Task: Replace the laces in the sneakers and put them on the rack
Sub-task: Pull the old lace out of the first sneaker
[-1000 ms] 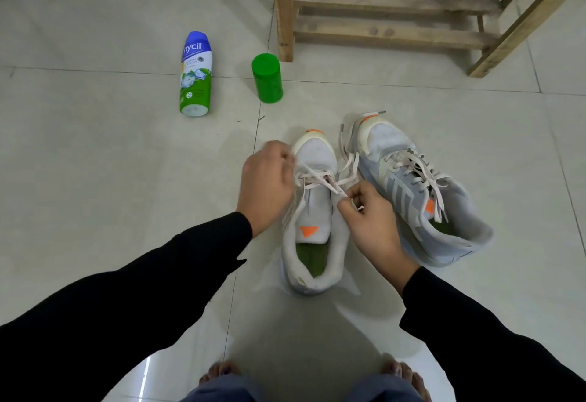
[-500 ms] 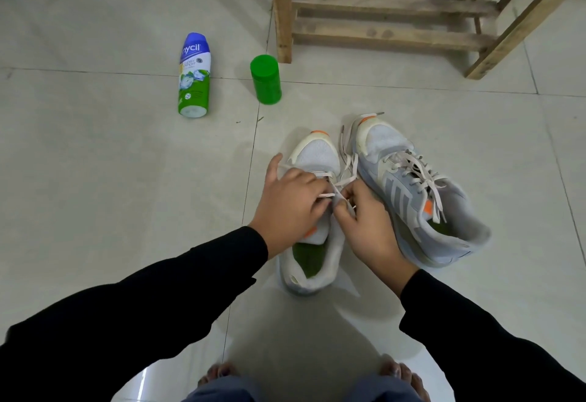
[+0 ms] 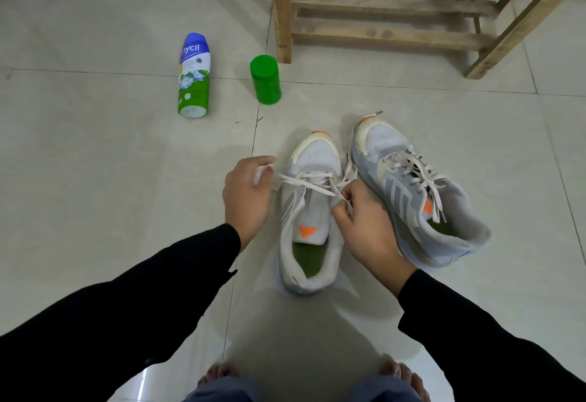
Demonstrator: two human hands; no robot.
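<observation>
Two shoes side by side on floor, toes toward wooden rack, apart from it. Left sneaker laced only at toe-end eyelets with lace. Left grip pinching one lace end, drawn out leftward. Right grip pinching other strand by tongue's right edge. Right sneaker laced, tilted. Spray bottle, green canister beyond.

Long black sleeves, plain and loose: the left sleeve fills the lower left of the frame, the right sleeve the lower right; each ends at the wrist, leaving the left hand and right hand bare. At the bottom edge, blue-grey trousers; bare feet beside them, toenails painted dark.
</observation>
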